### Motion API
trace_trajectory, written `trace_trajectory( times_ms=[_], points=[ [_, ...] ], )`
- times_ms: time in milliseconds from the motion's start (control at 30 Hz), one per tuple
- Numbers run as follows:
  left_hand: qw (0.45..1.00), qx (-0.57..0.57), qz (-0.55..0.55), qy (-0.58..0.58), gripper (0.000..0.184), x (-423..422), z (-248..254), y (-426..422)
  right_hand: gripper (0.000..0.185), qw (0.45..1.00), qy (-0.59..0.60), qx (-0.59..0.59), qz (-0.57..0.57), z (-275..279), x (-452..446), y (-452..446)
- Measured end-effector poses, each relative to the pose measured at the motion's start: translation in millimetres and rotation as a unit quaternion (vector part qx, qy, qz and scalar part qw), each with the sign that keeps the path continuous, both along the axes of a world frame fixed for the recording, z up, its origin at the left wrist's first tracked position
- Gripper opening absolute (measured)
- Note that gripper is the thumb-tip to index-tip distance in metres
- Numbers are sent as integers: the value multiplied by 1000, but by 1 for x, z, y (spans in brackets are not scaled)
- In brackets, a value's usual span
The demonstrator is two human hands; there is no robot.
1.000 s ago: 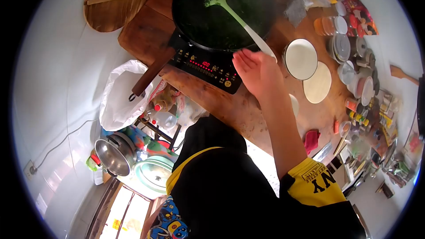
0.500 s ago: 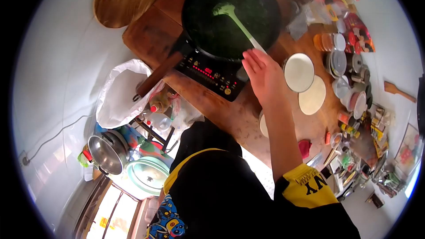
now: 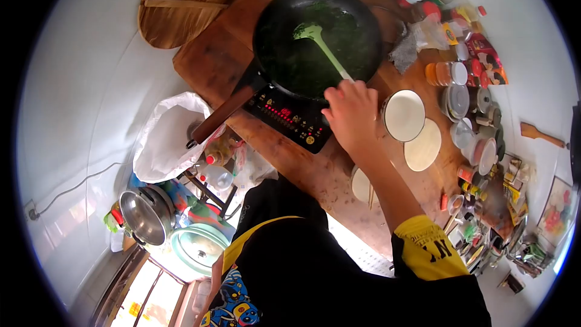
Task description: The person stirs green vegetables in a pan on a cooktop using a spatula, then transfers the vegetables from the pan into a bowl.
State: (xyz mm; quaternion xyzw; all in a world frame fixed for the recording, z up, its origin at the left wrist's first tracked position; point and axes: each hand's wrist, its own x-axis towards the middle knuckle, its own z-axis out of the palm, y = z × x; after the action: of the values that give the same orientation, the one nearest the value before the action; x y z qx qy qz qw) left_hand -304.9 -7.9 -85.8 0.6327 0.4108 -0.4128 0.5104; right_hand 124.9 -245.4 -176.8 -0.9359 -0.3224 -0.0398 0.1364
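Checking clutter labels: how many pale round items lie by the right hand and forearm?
3: a dark-rimmed dish beside the right hand, a flat disc just below it in the picture, and a round item partly behind the forearm. The forearm may hide more.

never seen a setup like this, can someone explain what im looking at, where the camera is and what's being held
There is no machine here, just a person working with bare hands. The pictures all come from one camera worn on the head, looking forward and down; the lens curves the edges, which is why the room looks bent.

The arm with the yellow sleeve is the person's right one. The right hand holds the handle of a green spatula, whose head is in a wok with dark green food. The left hand is out of view.

The wok is on a black cooker on a wooden table. To its right are a white bowl, a pale disc and several jars.
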Motion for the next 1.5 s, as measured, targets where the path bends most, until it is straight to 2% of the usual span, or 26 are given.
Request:
trace_trajectory(
  times_ms=[100,167,233,300,333,367,400,467,533,567,600,633,667,700,733,767,800,833,900,967,1000,1133,1233,1267,1367,1500],
  points=[
    [1000,0,5,-7,27,5,-5,-3,25,997,-8,36,62,-20,26,4],
    [1000,2,10,-11,26,7,-5,-3,22,998,-34,39,43,-20,45,6],
    [1000,4,17,-14,26,7,-5,-3,19,988,-32,149,9,-22,60,7],
    [1000,10,15,-22,25,4,1,-2,19,988,11,157,0,-29,63,7],
    [1000,14,10,-26,25,4,3,-1,21,974,95,204,-38,-31,62,9],
    [996,44,-54,-57,17,2,5,-1,22,949,180,249,-72,-32,60,12],
    [988,90,-105,-63,14,19,14,-3,22,949,179,249,-67,-22,58,15],
    [982,166,-49,-71,15,20,4,14,23,956,201,149,-152,5,55,21],
    [962,253,-37,-94,16,-5,-27,56,22,966,163,180,-86,0,52,16],
    [948,295,-59,-100,16,0,-35,69,21,970,122,210,-23,-3,54,11],
    [935,320,-54,-142,14,25,-36,73,21,971,118,209,-25,-4,53,3],
    [921,341,-51,-180,13,61,-32,73,25,981,39,186,-28,-4,49,-7],
    [900,351,-48,-255,10,105,-24,65,29,986,-39,162,-27,-4,44,-14],
    [870,360,-41,-333,8,152,-22,56,29,986,-45,160,-25,-3,38,-19],
    [779,420,-129,-447,4,187,-37,58,34,993,1,44,-113,-1,26,-24],
    [763,437,-166,-446,15,227,-36,51,39,975,48,-73,-205,-1,15,-28],
    [726,442,-186,-494,31,265,-44,45,39,974,43,-75,-211,-4,10,-26],
    [733,420,-235,-480,47,293,-55,44,40,979,96,-43,-176,-7,7,-23],
    [728,401,-287,-477,54,331,-71,44,42,979,145,-18,-145,-2,13,-20],
    [849,270,-337,-304,59,355,-81,46,42,990,110,30,-82,11,28,-23],
    [843,247,-354,-322,60,358,-89,53,45,984,122,-79,-101,36,34,-27],
    [856,203,-347,-325,62,359,-87,60,34,955,205,-203,-74,133,28,-45],
    [852,172,-346,-354,62,359,-88,66,24,952,241,-180,-63,108,21,-28],
    [853,181,-354,-338,61,361,-87,67,19,960,242,-117,-81,84,22,-17],
    [856,189,-374,-303,61,367,-84,65,20,958,258,-66,-103,75,42,6],
    [863,167,-367,-306,61,366,-87,69,24,926,303,-164,-151,150,37,-15]
  ],
)
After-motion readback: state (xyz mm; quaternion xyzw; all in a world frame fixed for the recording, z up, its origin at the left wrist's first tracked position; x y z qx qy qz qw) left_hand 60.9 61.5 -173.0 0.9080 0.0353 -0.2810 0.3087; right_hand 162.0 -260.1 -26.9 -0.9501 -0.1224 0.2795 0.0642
